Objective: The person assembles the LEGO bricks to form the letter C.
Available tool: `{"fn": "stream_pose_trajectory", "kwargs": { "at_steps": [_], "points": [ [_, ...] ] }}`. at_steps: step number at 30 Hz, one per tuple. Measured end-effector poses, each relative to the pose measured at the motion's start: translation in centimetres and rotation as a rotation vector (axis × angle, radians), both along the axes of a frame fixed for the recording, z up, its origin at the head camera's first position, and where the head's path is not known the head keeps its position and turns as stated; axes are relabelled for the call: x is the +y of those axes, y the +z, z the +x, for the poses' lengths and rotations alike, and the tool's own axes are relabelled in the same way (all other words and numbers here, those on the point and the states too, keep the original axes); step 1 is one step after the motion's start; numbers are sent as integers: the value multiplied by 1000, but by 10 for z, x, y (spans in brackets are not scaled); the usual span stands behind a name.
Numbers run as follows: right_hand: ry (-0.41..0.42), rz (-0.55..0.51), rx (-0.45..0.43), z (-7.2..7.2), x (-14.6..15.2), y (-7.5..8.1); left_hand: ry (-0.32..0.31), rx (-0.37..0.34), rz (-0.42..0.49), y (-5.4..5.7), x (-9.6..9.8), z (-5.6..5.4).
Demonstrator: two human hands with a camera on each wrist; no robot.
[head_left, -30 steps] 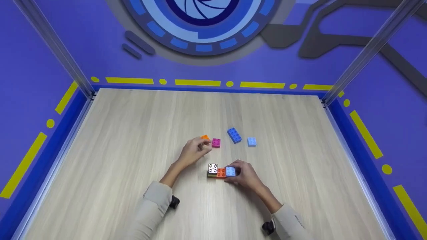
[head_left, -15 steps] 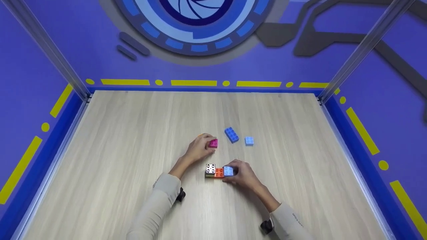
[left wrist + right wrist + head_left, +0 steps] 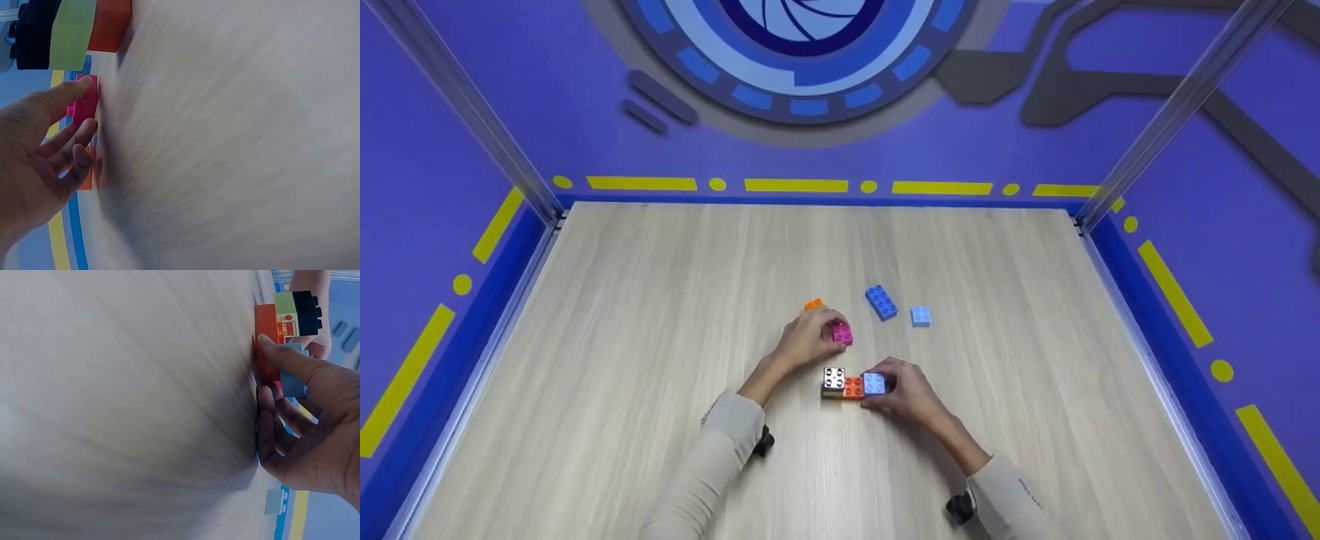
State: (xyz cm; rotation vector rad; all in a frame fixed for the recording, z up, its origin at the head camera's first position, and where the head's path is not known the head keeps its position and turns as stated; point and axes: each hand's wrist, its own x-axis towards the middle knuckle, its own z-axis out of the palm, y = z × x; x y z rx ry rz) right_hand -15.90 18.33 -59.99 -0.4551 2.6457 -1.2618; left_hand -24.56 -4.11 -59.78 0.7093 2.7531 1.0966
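Observation:
My left hand (image 3: 806,339) pinches a small pink toy brick (image 3: 842,334) between thumb and fingers, just beyond a built stack. In the left wrist view, the pink brick (image 3: 86,100) is low over the table. The stack has an orange-red base brick (image 3: 853,387). On its left end sits a light green brick (image 3: 285,318) with a printed picture, topped by a black brick (image 3: 834,378); on its right end is a light blue brick (image 3: 874,384). My right hand (image 3: 911,390) grips the stack's right end, the thumb on the orange-red brick's near side.
An orange brick (image 3: 814,304), partly hidden, lies behind my left hand. Farther right are a long blue brick (image 3: 881,302) and a small light blue brick (image 3: 921,316). Purple-blue walls (image 3: 825,161) edge the wooden table (image 3: 675,300) at back and sides.
My left hand has moved right from beside the orange brick, taken hold of the pink brick and drawn it slightly nearer. The right hand keeps its hold on the stack.

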Motion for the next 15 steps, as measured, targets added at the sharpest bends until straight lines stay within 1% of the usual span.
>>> {"fn": "stream_pose_trajectory", "kwargs": {
  "at_steps": [4, 9, 13, 15],
  "points": [
    [1, 9, -12, 0, -1, 1, 0, -9, 11, -1, -5, 3],
    [-2, 8, -39, -1, 0, 2, 22, -18, 12, -1, -13, 8],
    [-3, 2, -45, 0, 1, 2, 38, -5, -1, 1, -21, 13],
    [-5, 4, -49, 0, 1, 2, 54, -13, 11, 4, -25, 16]
  ]
}}
